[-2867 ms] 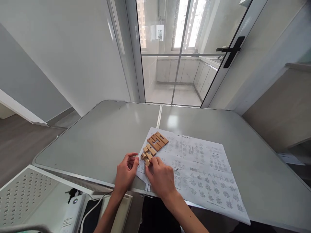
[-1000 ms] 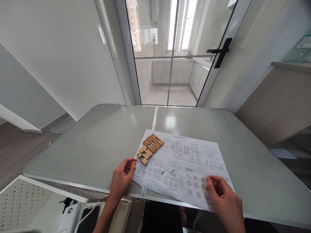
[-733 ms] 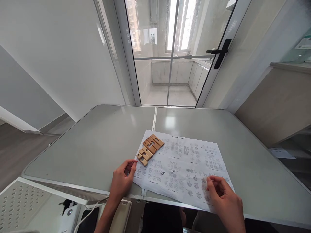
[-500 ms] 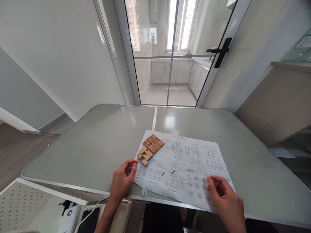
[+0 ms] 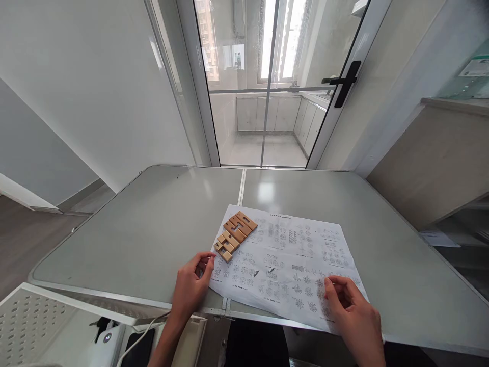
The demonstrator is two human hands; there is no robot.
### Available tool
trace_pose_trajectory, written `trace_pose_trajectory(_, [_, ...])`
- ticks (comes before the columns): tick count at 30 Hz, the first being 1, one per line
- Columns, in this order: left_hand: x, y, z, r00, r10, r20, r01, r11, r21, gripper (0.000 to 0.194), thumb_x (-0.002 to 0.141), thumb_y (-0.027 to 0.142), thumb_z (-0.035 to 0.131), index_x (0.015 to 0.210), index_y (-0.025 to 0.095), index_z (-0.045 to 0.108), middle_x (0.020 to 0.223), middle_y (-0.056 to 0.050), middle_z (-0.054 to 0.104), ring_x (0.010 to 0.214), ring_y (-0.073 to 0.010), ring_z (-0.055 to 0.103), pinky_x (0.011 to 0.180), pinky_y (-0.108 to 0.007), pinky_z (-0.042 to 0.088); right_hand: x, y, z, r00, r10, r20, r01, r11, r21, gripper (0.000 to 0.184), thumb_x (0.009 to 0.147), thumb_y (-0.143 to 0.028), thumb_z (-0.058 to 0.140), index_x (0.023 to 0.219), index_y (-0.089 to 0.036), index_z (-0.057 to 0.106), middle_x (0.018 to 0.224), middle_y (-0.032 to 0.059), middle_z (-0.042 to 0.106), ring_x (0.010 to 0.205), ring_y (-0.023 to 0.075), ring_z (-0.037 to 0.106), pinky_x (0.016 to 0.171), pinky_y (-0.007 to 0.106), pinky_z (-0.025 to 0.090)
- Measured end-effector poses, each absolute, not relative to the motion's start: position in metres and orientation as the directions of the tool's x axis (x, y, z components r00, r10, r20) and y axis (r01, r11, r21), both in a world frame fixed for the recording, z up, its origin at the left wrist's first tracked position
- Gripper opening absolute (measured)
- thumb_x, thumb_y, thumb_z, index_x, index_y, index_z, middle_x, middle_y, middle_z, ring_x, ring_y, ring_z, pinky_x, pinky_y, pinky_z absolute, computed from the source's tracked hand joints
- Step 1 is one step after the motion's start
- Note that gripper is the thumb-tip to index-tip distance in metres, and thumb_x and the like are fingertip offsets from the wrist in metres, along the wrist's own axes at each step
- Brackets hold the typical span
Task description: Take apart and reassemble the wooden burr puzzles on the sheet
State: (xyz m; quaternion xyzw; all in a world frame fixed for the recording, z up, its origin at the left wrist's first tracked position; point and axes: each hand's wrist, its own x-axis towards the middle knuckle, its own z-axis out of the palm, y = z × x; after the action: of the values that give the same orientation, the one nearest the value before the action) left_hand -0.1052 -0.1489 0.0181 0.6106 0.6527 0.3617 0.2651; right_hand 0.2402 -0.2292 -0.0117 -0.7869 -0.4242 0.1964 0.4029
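Observation:
A white instruction sheet (image 5: 298, 255) printed with small diagrams lies on the grey table (image 5: 153, 224). Several flat wooden puzzle pieces (image 5: 234, 234) lie in a row on its upper left corner, untouched. My left hand (image 5: 190, 288) rests at the sheet's left edge, just below the pieces, with thumb and forefinger curled together in a pinch at the paper's edge. My right hand (image 5: 353, 316) sits on the sheet's near right corner, fingers bent and pressed onto the paper.
A seam (image 5: 239, 191) runs down the table's middle. A glass sliding door with a black handle (image 5: 344, 84) stands behind the table. A white perforated panel (image 5: 34, 316), a white cable (image 5: 143, 331) and a small device lie below the near left edge.
My right hand has left the wooden pieces and moved to the sheet's near right corner. Over the last second both hands have stayed almost still; the view has only shifted slightly.

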Motion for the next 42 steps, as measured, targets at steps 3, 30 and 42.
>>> trace_pose_trajectory(3, [-0.105,-0.148,0.018,-0.116,0.989,0.093,0.601,-0.004,0.799,0.04,0.094,0.057,0.058,0.102,0.021,0.074,0.08,-0.002,0.074,0.071,-0.019,0.066,0.066,-0.026,0.052,0.233,-0.23,-0.004,0.574,0.815,0.076,0.527,-0.297,-0.796,0.043,0.092,-0.063,0.055,0.087,-0.024,0.07,0.073,0.0031,0.075,0.066,0.0224,0.069,0.062,0.03,0.053])
trace_pose_trajectory(30, [-0.001,-0.174,0.019,0.222,0.962,0.16,0.536,-0.257,0.804,0.038,0.101,0.04,0.062,0.137,0.03,0.058,0.165,-0.012,0.045,0.158,-0.0347,0.034,0.124,-0.062,0.039,0.235,-0.229,-0.005,0.532,0.841,0.098,0.538,-0.246,-0.806,0.047,0.093,-0.067,0.053,0.086,-0.024,0.07,0.072,0.0036,0.074,0.061,0.0214,0.066,0.059,0.029,0.053])
trace_pose_trajectory(42, [-0.015,-0.156,0.01,0.082,0.983,0.167,0.593,-0.183,0.784,0.035,0.101,0.039,0.059,0.133,0.025,0.059,0.158,-0.014,0.05,0.149,-0.0344,0.046,0.112,-0.054,0.051,0.234,-0.231,-0.003,0.515,0.853,0.084,0.541,-0.248,-0.804,0.048,0.095,-0.068,0.051,0.087,-0.024,0.068,0.073,0.0039,0.074,0.063,0.022,0.068,0.059,0.03,0.053])
